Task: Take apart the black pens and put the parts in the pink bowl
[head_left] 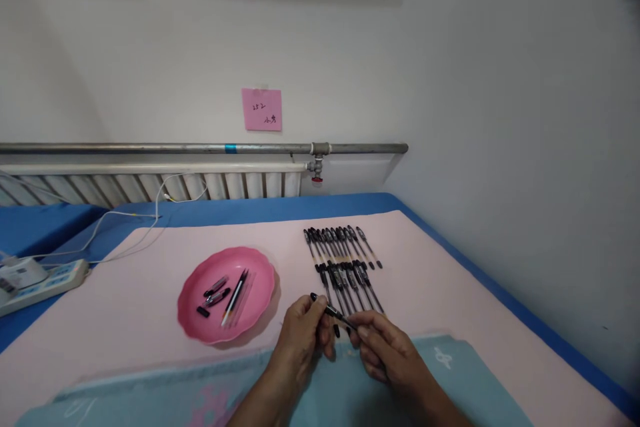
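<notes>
In the head view, both hands meet above the near part of the table (430,280), sharing one black pen (334,311). The left hand (303,330) pinches its darker, clipped end between thumb and fingers; the right hand (385,350) pinches the slimmer end with thumb and fingertips, the other fingers curled under. The pen slants from upper left down to the right.

Just beyond the hands, similar pens lie side by side in two rows. The far row (340,243) points its black clipped ends toward the wall; the near row (353,283) sits close against it, its near ends partly hidden by the hands.

Left of the hands stands a pink scalloped dish (266,280). In it lie short clear-and-black pieces (217,296), a small black cap (203,311) and a bundle of slim dark and clear rods (238,297).

A teal cloth (465,373) runs along the near side, under the forearms. At far left is a power strip (55,289) with a white cable (157,200). Behind are a radiator (250,185), a metal pipe (150,148) and a pink handwritten note (263,110) on the wall.
</notes>
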Demonstrator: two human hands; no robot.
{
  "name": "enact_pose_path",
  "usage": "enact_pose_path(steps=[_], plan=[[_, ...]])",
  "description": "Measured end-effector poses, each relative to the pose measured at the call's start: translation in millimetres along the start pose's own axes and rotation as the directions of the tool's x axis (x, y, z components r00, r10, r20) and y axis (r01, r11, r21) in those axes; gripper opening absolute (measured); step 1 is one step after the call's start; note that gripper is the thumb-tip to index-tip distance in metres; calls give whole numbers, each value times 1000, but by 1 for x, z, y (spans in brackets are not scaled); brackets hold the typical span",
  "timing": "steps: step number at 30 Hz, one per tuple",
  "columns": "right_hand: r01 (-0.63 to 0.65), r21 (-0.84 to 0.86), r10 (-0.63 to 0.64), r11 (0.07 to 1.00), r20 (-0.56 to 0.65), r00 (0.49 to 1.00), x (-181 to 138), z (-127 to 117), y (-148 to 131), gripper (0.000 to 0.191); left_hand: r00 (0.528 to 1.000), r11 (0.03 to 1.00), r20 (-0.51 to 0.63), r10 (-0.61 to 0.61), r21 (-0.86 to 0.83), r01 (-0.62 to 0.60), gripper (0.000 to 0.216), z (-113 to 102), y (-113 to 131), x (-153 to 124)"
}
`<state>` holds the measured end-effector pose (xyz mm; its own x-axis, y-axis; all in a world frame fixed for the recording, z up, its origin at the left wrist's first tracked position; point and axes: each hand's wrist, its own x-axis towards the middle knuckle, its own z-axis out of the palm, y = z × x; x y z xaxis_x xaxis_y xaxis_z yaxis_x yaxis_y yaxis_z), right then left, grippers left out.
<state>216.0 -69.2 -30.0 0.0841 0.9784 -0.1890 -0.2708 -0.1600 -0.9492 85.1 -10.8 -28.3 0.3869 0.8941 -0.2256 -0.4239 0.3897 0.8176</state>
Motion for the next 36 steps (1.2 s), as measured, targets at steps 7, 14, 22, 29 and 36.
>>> enact_pose_path(steps=[7, 14, 22, 29, 36], plan=[[92, -425, -249, 901, -332, 910, 10, -28, -12, 36, 995, 998, -69, -66, -16, 65, 49, -12, -4, -1], [-10, -675, -382, 737, -430, 818, 24, -61, -25, 31, 987, 994, -126, -99, 39, 105, 55, -21, 1, -5], [-11, -798, -462, 603, -360, 811, 29, -59, -21, 29, 992, 994, -101, -74, 69, 81, 52, -21, 0, -5], [39, -843, -497, 537, -278, 822, 29, -59, -17, 29, 995, 992, -89, -54, 111, 63, 51, -20, -1, -8], [11, -840, -526, 542, -329, 784, 25, -65, -22, 28, 998, 973, -62, -23, 228, 37, 47, -23, 4, -10]])
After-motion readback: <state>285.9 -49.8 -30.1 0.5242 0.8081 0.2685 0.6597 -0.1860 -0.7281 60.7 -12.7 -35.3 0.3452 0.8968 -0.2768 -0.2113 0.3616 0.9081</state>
